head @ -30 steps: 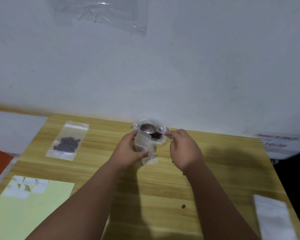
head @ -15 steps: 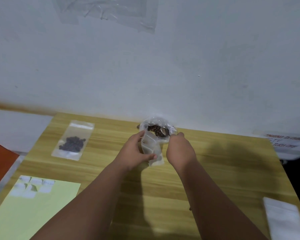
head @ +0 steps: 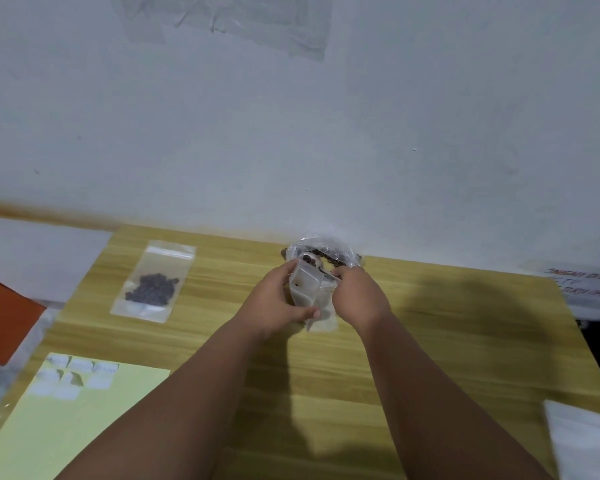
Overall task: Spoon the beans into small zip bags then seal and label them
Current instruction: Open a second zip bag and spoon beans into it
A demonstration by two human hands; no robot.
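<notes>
My left hand (head: pixel 278 299) grips a small clear zip bag (head: pixel 307 289) upright above the wooden table (head: pixel 447 341), its mouth held open with a few dark beans inside. My right hand (head: pixel 359 296) holds a metal spoon (head: pixel 314 260); only the bowl shows, tipped at the bag's mouth. Just behind stands a crumpled clear plastic bag of dark beans (head: pixel 329 251) against the wall. A filled zip bag of beans (head: pixel 155 282) lies flat at the table's left.
A pale yellow sheet (head: pixel 66 427) with several white label stickers (head: pixel 73 375) lies at the front left. A white stack of flat bags (head: pixel 586 441) sits at the front right edge. An orange object (head: pixel 4 323) is off the table's left side.
The spoon went from above the bean bag down into it, then came up to the small bag's mouth. My left hand kept hold of the small bag.
</notes>
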